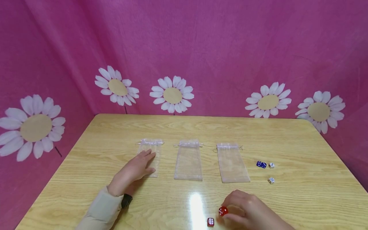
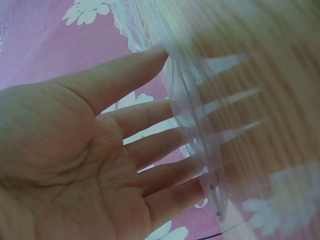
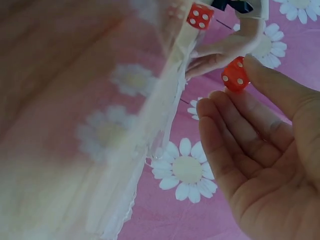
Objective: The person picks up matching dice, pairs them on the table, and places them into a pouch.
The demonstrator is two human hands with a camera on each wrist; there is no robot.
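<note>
My left hand (image 1: 135, 167) rests on the leftmost sheer organza drawstring bag (image 1: 156, 174), fingers extended over it; in the left wrist view its palm (image 2: 60, 145) faces the camera. Near the table's front edge my right hand (image 1: 251, 209) pinches a red die (image 1: 223, 210) with white pips between thumb and fingers. The right wrist view shows this red die (image 3: 235, 76) at the tips of the thumb and fingers. A second red die (image 1: 210, 222) sits on the table just left of the right hand. Two more sheer bags, a middle one (image 1: 188, 163) and a right one (image 1: 233, 164), lie flat alongside.
Two blue dice (image 1: 261, 164) touch each other right of the bags. One white die (image 1: 271, 165) sits beside them and another white die (image 1: 271, 180) lies closer to me. The wooden table (image 1: 115, 127) ends at a pink cloth (image 1: 215, 57) printed with daisies.
</note>
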